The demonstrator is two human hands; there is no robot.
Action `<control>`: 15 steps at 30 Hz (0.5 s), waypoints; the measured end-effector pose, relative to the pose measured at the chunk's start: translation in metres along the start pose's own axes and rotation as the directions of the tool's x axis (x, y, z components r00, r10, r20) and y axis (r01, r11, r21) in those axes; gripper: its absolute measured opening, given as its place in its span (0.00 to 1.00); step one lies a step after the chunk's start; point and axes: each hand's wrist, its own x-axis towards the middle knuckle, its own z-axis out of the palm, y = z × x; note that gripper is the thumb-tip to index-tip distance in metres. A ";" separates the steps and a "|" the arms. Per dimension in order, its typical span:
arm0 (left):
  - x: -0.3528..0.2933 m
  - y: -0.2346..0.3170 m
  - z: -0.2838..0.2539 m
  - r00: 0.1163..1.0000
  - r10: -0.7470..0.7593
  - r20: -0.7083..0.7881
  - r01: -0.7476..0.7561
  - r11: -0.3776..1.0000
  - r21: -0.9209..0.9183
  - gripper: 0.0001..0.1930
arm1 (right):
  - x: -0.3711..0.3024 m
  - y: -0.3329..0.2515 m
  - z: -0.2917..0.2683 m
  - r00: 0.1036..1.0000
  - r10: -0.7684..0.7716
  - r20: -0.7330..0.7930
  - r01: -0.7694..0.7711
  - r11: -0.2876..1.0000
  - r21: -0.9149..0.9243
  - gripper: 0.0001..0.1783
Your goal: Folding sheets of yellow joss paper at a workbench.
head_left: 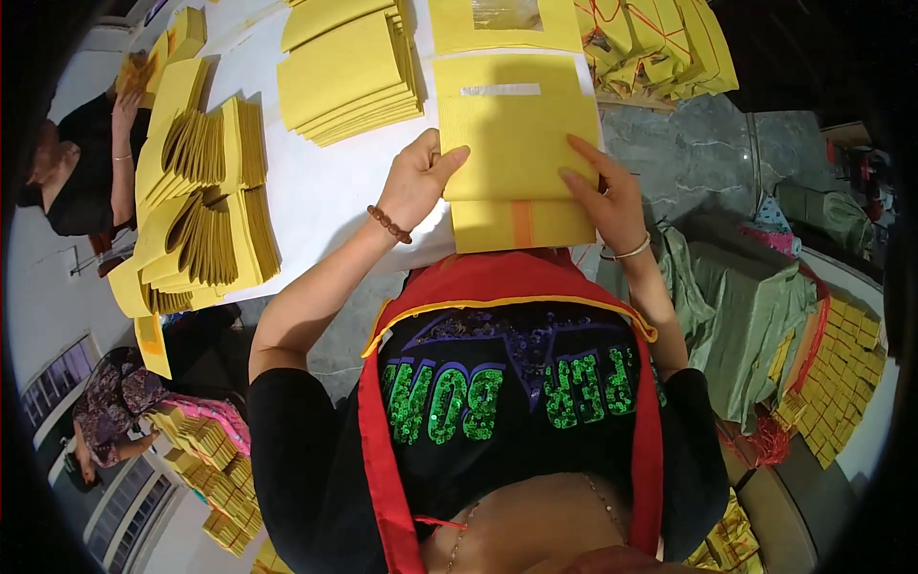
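Note:
On the table edge in front of me lies a yellow paper sheet [512,143], which looks folded or stacked. A pale narrow strip shows near its far edge. Below its near edge sticks out a yellow paper piece [478,228] with an orange band. My left hand [419,182] grips the left edge, thumb on top and the other fingers mostly hidden. At the right edge my right hand [612,196] holds the sheet, its thumb and forefinger on the face and the rest curled at the side. Past the sheet's far edge lies another yellow paper piece [507,33] with a shiny patch.
Stacked yellow sheets [349,77] and folded yellow bundles [206,201] cover the left of the white table [325,206]. Red-tied yellow bundles [660,48] stand at far right. Green wrapped packages [732,306] sit on the floor at right. Two other people are at the left.

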 end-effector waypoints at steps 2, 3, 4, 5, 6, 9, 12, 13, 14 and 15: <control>0.001 -0.003 0.000 0.999 -0.039 -0.005 0.039 0.999 0.014 0.10 | 0.002 0.001 -0.001 1.000 0.006 0.021 0.000 0.970 -0.242 0.19; 0.000 0.007 0.004 0.998 -0.065 -0.005 0.064 0.993 -0.094 0.09 | 0.003 0.002 0.000 1.000 0.025 -0.007 -0.026 0.970 -0.242 0.19; 0.000 0.012 0.006 0.996 -0.092 -0.004 0.089 0.975 -0.201 0.09 | 0.003 0.003 0.001 0.998 0.044 -0.035 -0.051 0.969 -0.242 0.18; 0.003 0.010 0.006 0.996 -0.094 -0.001 0.092 0.975 -0.200 0.09 | 0.004 0.005 0.001 0.998 0.047 -0.037 -0.055 0.969 -0.241 0.18; 0.004 0.007 0.006 0.996 -0.090 -0.007 0.087 0.973 -0.213 0.09 | 0.005 0.006 0.002 0.998 0.049 -0.046 -0.058 0.973 -0.224 0.18; 0.003 0.007 0.006 0.996 -0.088 -0.032 0.079 0.973 -0.218 0.11 | 0.006 0.013 0.006 0.997 0.040 -0.064 -0.050 0.985 -0.165 0.17; 0.001 0.008 0.008 0.995 -0.084 -0.059 0.072 0.979 -0.192 0.12 | 0.005 0.009 0.009 0.996 0.010 -0.092 -0.026 0.985 -0.169 0.18; 0.001 0.008 0.007 0.994 -0.079 -0.069 0.066 0.982 -0.174 0.12 | 0.005 0.007 0.010 0.994 -0.010 -0.109 -0.014 0.976 -0.216 0.18; -0.001 0.010 0.005 0.995 -0.076 -0.067 0.064 0.984 -0.169 0.12 | 0.005 0.007 0.010 0.994 -0.012 -0.113 -0.012 0.977 -0.212 0.18; -0.004 0.016 0.003 0.992 -0.094 -0.083 0.084 0.990 -0.116 0.13 | 0.004 0.007 0.010 0.994 -0.025 -0.111 -0.001 0.974 -0.228 0.18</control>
